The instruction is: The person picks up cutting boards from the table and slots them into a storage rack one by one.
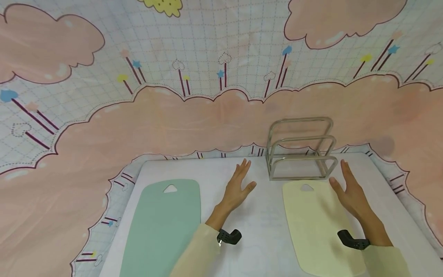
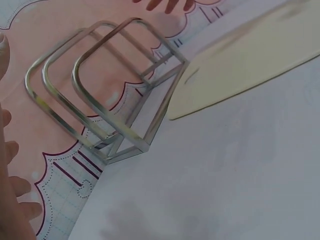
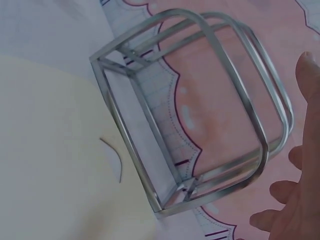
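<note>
A metal rack (image 1: 301, 157) with upright looped bars stands at the back right of the white table. In front of it lies a pale yellow cutting board (image 1: 311, 227), its handle hole toward the rack. A green cutting board (image 1: 166, 227) lies flat at the left. My left hand (image 1: 236, 186) hovers between the two boards, fingers extended and holding nothing. Over the yellow board's right edge is my right hand (image 1: 353, 192), also empty with fingers straight. In the right wrist view the rack (image 3: 235, 85) is close to the fingers but apart from them.
The white table (image 1: 263, 231) has its back edge just behind the rack. A pink and white patterned cloth (image 1: 207, 119) hangs behind and shows around the table's sides. Black straps with camera mounts sit on both wrists.
</note>
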Tool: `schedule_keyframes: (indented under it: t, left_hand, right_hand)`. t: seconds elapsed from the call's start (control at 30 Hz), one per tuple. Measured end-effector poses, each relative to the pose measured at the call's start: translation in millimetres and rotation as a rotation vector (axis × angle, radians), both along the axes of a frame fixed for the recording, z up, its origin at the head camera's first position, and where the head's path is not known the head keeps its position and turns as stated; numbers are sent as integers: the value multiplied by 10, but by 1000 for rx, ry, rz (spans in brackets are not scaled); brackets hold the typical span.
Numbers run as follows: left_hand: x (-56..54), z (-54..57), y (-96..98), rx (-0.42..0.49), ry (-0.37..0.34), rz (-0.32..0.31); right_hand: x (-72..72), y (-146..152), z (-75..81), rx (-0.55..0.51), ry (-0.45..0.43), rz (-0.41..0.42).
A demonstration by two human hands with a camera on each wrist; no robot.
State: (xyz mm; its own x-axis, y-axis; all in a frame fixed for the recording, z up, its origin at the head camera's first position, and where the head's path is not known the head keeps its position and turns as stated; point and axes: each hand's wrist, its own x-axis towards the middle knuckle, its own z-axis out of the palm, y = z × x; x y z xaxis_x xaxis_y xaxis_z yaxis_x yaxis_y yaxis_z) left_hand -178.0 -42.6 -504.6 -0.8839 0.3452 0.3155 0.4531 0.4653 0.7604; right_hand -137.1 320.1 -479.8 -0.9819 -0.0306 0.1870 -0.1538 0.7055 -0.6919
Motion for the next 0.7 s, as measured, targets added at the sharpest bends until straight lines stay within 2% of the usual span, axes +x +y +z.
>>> schedule_keyframes:
  t: [0.3,0.5,0.7]
  left_hand:
    - [-61,-25,186,78,-65,-18]
    - [-80,-6,355,155,-119,-73]
    - [-88,-6,477,166,-138,-117]
  right_hand:
    - [-93,36,3,-16,8,-15]
    - [-121,9,12,-66,-17,-31]
    - [-171,-25,2,-66,-10,-32]
